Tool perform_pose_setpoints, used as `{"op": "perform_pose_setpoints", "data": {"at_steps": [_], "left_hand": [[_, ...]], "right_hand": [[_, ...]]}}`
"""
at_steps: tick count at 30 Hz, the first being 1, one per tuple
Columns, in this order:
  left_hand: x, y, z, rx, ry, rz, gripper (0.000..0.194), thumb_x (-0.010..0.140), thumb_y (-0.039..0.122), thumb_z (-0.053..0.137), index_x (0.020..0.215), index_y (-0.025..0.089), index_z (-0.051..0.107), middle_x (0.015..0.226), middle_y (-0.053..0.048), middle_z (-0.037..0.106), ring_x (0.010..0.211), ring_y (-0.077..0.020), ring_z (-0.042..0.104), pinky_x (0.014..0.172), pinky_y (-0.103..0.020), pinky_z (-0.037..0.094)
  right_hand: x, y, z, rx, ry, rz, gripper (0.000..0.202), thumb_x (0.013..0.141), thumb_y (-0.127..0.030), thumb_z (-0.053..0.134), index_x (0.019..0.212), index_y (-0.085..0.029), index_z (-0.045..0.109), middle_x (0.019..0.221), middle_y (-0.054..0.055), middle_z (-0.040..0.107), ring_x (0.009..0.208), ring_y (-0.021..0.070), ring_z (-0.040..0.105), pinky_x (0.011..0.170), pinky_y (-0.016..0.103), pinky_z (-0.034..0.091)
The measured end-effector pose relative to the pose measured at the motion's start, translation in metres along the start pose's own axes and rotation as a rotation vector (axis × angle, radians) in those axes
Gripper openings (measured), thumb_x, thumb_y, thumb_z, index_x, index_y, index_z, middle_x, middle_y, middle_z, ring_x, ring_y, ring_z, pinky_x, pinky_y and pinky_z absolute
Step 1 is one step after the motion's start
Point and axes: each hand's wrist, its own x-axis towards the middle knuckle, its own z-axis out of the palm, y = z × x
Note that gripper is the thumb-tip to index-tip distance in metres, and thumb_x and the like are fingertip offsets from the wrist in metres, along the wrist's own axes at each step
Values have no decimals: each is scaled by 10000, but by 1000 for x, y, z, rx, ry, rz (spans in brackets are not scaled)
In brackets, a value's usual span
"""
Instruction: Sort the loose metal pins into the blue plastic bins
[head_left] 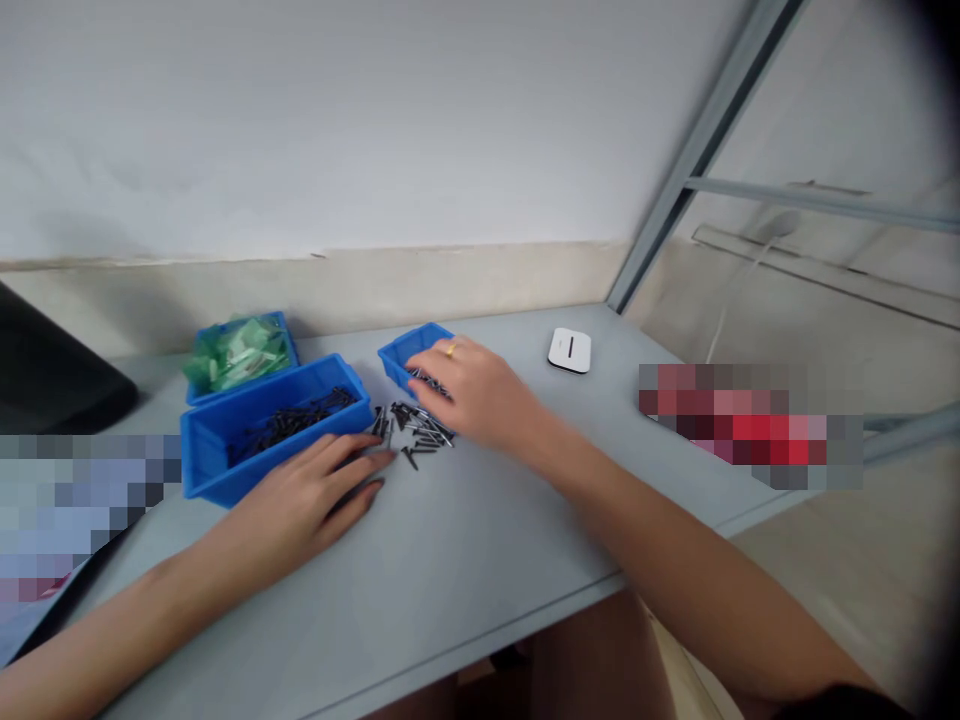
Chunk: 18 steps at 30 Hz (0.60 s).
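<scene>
My right hand [480,392], a gold ring on one finger, is at the near side of the small blue bin [397,352]. Its fingers and thumb curl around several screws [429,380], whose shafts show between them; the hand hides part of the bin. My left hand [319,485] lies on the table with fingers stretched out, beside the larger blue bin [262,395]. Its fingertips reach the edge of a loose pile of screws [427,425] with dark heads and shiny shafts. Dark screws [300,418] lie inside the larger bin.
Behind the larger bin stands another blue bin [289,340] with green plastic bags [240,352]. A white square device [570,350] rests on the grey table [450,560]. A dark object [52,370] stands at the left; a metal frame post [675,190] rises at the right.
</scene>
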Motion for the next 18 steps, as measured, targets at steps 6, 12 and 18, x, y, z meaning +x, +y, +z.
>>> {"op": "perform_pose_setpoints", "data": {"at_steps": [6, 12, 18], "left_hand": [[4, 1, 4, 66, 30, 27, 488, 1158, 422, 373, 1047, 221, 804, 982, -88, 774, 885, -273, 733, 767, -405, 620], [5, -1, 5, 79, 78, 45, 459, 1156, 348, 387, 941, 210, 768, 833, -48, 708, 734, -232, 666, 662, -351, 550], [3, -7, 2, 54, 80, 38, 434, 1142, 307, 388, 921, 231, 753, 826, -32, 703, 742, -220, 684, 689, -329, 570]], "right_hand": [[-4, -29, 12, 11, -48, -404, 380, 1153, -216, 379, 1003, -139, 720, 976, 84, 749, 942, 195, 651, 942, 330, 460], [-6, -33, 12, -13, -102, -433, 358, 1151, -238, 402, 955, -154, 689, 894, 50, 709, 847, 193, 621, 854, 330, 450], [-6, -34, 12, 3, -128, -425, 340, 1156, -236, 407, 972, -153, 681, 900, 55, 714, 845, 184, 613, 854, 320, 437]]}}
